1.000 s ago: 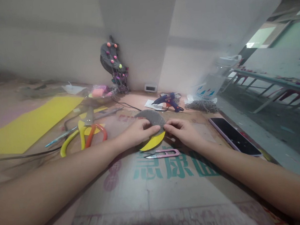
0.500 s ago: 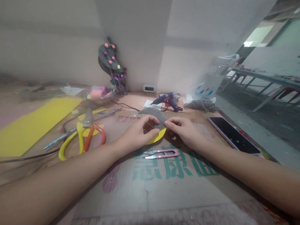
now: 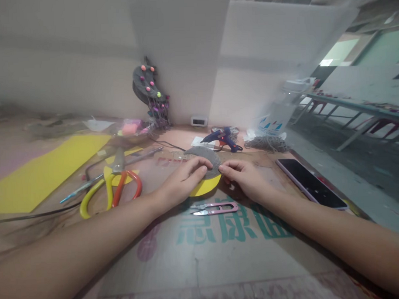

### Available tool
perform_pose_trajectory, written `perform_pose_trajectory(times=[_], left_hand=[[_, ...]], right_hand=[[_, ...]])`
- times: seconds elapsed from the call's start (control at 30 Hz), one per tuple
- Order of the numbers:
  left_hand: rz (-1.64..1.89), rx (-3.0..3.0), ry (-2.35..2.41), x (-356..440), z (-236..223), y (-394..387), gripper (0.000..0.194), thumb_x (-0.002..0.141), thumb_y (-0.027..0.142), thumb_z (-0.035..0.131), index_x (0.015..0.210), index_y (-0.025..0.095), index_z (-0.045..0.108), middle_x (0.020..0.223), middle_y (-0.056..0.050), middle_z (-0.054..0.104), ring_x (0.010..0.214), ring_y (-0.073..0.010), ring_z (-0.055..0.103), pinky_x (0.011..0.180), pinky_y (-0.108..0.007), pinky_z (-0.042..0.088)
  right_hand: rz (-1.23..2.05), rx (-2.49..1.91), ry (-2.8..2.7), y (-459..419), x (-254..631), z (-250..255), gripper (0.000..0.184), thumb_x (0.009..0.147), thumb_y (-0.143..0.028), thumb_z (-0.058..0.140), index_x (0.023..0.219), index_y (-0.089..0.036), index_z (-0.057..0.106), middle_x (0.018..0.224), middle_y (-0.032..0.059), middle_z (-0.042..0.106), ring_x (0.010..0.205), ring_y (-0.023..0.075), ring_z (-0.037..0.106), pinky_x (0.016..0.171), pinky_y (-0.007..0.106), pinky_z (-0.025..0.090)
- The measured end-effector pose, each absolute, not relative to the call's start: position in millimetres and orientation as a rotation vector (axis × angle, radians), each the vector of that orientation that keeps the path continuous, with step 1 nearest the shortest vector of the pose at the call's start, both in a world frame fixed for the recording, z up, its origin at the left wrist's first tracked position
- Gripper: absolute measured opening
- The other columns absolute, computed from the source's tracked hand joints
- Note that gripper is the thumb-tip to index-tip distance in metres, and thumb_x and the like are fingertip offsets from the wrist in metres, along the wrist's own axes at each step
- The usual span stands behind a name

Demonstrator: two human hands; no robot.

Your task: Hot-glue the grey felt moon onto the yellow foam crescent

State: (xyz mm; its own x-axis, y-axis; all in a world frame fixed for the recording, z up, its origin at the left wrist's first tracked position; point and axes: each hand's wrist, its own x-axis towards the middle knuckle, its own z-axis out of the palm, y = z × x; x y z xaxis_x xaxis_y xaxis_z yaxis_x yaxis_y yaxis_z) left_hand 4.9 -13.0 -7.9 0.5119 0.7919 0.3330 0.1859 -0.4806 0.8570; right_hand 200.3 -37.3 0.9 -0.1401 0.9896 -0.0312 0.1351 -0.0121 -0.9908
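Note:
A grey felt-like crescent lies over a yellow crescent-shaped piece, which shows along the lower edge. My left hand is closed on the grey crescent's inner side, thumb near the forefinger. My right hand pinches at the right edge of the crescent, fingertips together; whether a fine strand is between them I cannot make out. Just below the hands, pink thread snips rest on the board. To the left lie scissors with one yellow and one red handle.
Behind the hands are a blue glue gun, a small digital display and grey yarn near a plastic jug. A phone lies right. Yellow sheet lies left; a beaded grey crescent ornament hangs behind.
My left thumb has moved closer to the forefinger, and more of the yellow piece shows under the grey crescent. My right hand keeps its pinch. The view has tilted slightly upward.

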Motion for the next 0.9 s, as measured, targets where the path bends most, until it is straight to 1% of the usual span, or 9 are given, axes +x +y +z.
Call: perform_pose_trajectory(times=[0.07,0.13,0.23,0.33,0.63,0.77,0.83,0.9], left_hand=[[1.048,1.909,0.845,6.2,-9.1,-11.3,0.020,0.087,0.036,0.052,0.098,0.020,0.051,0.096,-0.003,0.059,0.089,-0.0159,0.056,0.078,-0.027,0.045],[1.042,1.934,0.934,7.5,-10.1,-9.2,0.021,0.083,0.039,0.057,0.087,0.019,0.051,0.086,-0.001,0.057,0.079,-0.0147,0.054,0.071,-0.026,0.043],[0.915,2.029,1.048,8.3,-10.1,-7.0,0.031,0.083,0.047,0.055,0.072,0.018,0.051,0.070,0.002,0.052,0.067,-0.0136,0.049,0.060,-0.025,0.036],[0.851,2.077,1.034,8.0,-9.1,-6.2,0.038,0.085,0.048,0.050,0.064,0.017,0.048,0.064,0.003,0.046,0.062,-0.0123,0.044,0.056,-0.025,0.031],[0.785,2.015,0.939,7.5,-9.4,-3.7,0.036,0.085,0.044,0.049,0.061,0.017,0.044,0.060,0.005,0.038,0.056,-0.0094,0.037,0.051,-0.023,0.027],[0.835,1.982,0.869,7.1,-8.5,-4.3,0.036,0.089,0.041,0.043,0.061,0.017,0.043,0.061,0.004,0.038,0.057,-0.0096,0.037,0.052,-0.023,0.028],[0.863,1.975,0.872,6.9,-7.8,-4.6,0.037,0.089,0.041,0.042,0.062,0.017,0.045,0.062,0.004,0.040,0.059,-0.0102,0.039,0.054,-0.023,0.029],[0.865,1.975,0.895,6.8,-7.3,-4.7,0.035,0.088,0.041,0.046,0.064,0.016,0.050,0.063,0.004,0.043,0.061,-0.0106,0.041,0.055,-0.023,0.030]], right_hand=[[1.265,-1.247,-1.400,-38.3,199.6,1.7,0.033,0.074,-0.049,0.067,0.070,-0.019,0.056,0.048,-0.0077,0.043,0.034,0.0064,0.035,0.032,0.019,0.023],[1.246,-1.248,-1.407,-38.7,199.1,2.2,0.033,0.074,-0.049,0.066,0.070,-0.019,0.056,0.048,-0.0078,0.043,0.034,0.0062,0.035,0.032,0.019,0.023],[1.213,-1.275,-1.419,-38.2,199.1,2.5,0.032,0.075,-0.049,0.066,0.070,-0.019,0.057,0.047,-0.0081,0.042,0.035,0.0065,0.036,0.032,0.019,0.024],[1.194,-1.291,-1.456,-37.4,199.4,2.5,0.033,0.074,-0.050,0.066,0.071,-0.019,0.057,0.047,-0.0078,0.042,0.037,0.0069,0.037,0.034,0.019,0.025],[1.176,-1.300,-1.486,-40.2,198.7,5.0,0.035,0.072,-0.051,0.067,0.069,-0.017,0.057,0.049,-0.0065,0.046,0.042,0.0075,0.039,0.038,0.020,0.028],[1.166,-1.294,-1.463,-39.6,198.9,5.5,0.033,0.074,-0.049,0.066,0.069,-0.018,0.058,0.048,-0.0072,0.044,0.041,0.0074,0.038,0.038,0.021,0.027],[1.140,-1.305,-1.460,-37.8,199.5,4.8,0.033,0.074,-0.049,0.067,0.069,-0.018,0.058,0.049,-0.0066,0.045,0.042,0.0078,0.039,0.039,0.021,0.028],[1.127,-1.308,-1.462,-35.9,200.3,3.4,0.033,0.073,-0.050,0.067,0.069,-0.018,0.058,0.049,-0.0062,0.046,0.043,0.0082,0.040,0.039,0.021,0.029]])
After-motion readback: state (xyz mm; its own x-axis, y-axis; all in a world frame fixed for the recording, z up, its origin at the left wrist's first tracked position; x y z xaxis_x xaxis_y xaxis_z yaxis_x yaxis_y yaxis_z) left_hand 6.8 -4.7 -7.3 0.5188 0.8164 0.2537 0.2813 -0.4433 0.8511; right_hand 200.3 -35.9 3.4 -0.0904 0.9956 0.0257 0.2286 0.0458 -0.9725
